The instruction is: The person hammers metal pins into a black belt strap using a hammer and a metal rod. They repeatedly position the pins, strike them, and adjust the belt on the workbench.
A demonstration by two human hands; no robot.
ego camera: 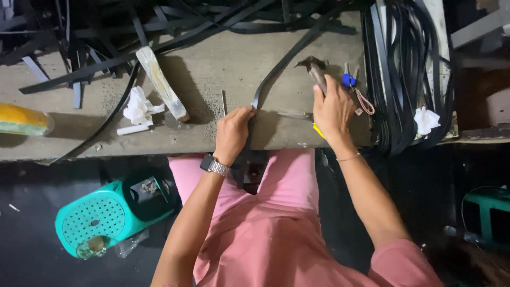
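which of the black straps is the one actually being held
The black strap running diagonally across the bench middle, pinched at its lower end by the left hand. The other straps lie loose in piles along the back and right edge.

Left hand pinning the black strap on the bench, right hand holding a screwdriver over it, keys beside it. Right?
Not quite. The head view shows the right hand holding a hammer, not a screwdriver. The rest stands: the left hand pins the black strap on the bench, keys beside the hammer.
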